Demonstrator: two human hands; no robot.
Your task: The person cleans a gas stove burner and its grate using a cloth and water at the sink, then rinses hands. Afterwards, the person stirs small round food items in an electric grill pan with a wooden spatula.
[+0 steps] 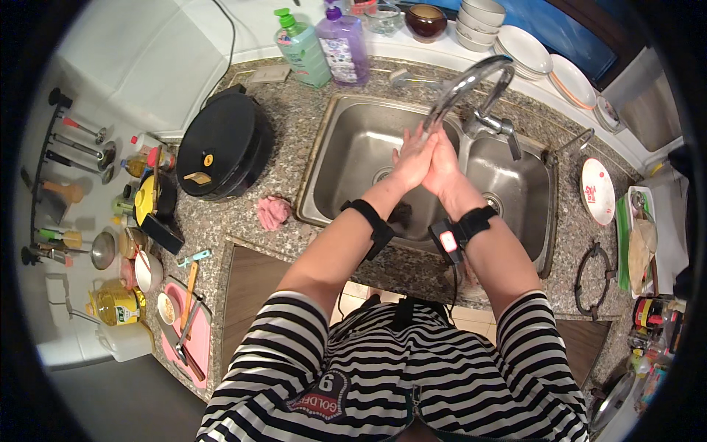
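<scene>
Both of my hands are together over the left basin of a stainless steel double sink [353, 124], under the spout of a chrome faucet [469, 77]. My left hand [413, 157] has its fingers spread and lies against my right hand [443, 160]. Neither hand holds any object. The spout's tip reaches the fingers, and the skin there looks wet and blurred. Part of the right hand's fingers is hidden behind the left. Below the wrists, a dark patch [402, 214] shows on the basin floor.
Left of the sink are a pink cloth [274, 212] and a round black appliance [223, 146]. Two pump bottles, green [304, 52] and purple [343, 50], stand behind. A pink cutting board [201, 351] holds a knife. On the right are a plate [597, 190] and a pan-support ring [595, 282].
</scene>
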